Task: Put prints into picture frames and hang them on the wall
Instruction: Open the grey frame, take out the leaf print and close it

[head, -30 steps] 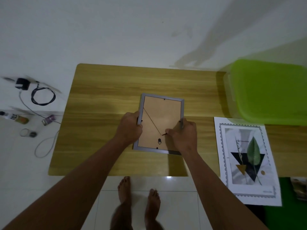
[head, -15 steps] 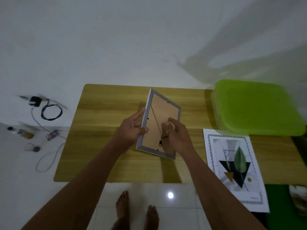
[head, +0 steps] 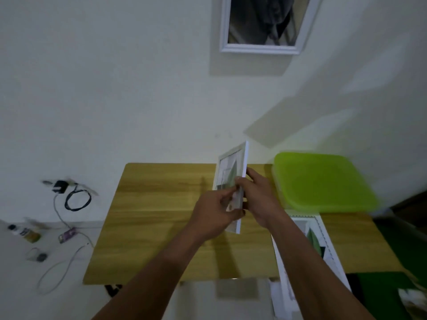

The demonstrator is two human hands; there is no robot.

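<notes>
I hold a small white picture frame (head: 230,168) upright above the wooden table (head: 157,218), turned nearly edge-on, its front with a print inside facing left. My left hand (head: 213,212) grips its lower left part, thumb and fingers across the front. On the frame's right edge and back, my right hand (head: 260,199) holds it from the other side. A loose print (head: 323,248) with a leaf design lies on the table's right side, partly hidden by my right forearm. High on the wall hangs another white frame (head: 261,24), its top cut off.
A lime-green plastic lid (head: 323,183) covers a box at the table's back right. Left of the table, on the floor, lie a charger with a coiled black cable (head: 76,199), a white cable, small bottles (head: 25,232) and bits. A green surface (head: 392,292) shows at bottom right.
The frame went from lying back-up on the table to lifted and turned upright, its front now showing. My view has tilted up, bringing the hung frame into sight.
</notes>
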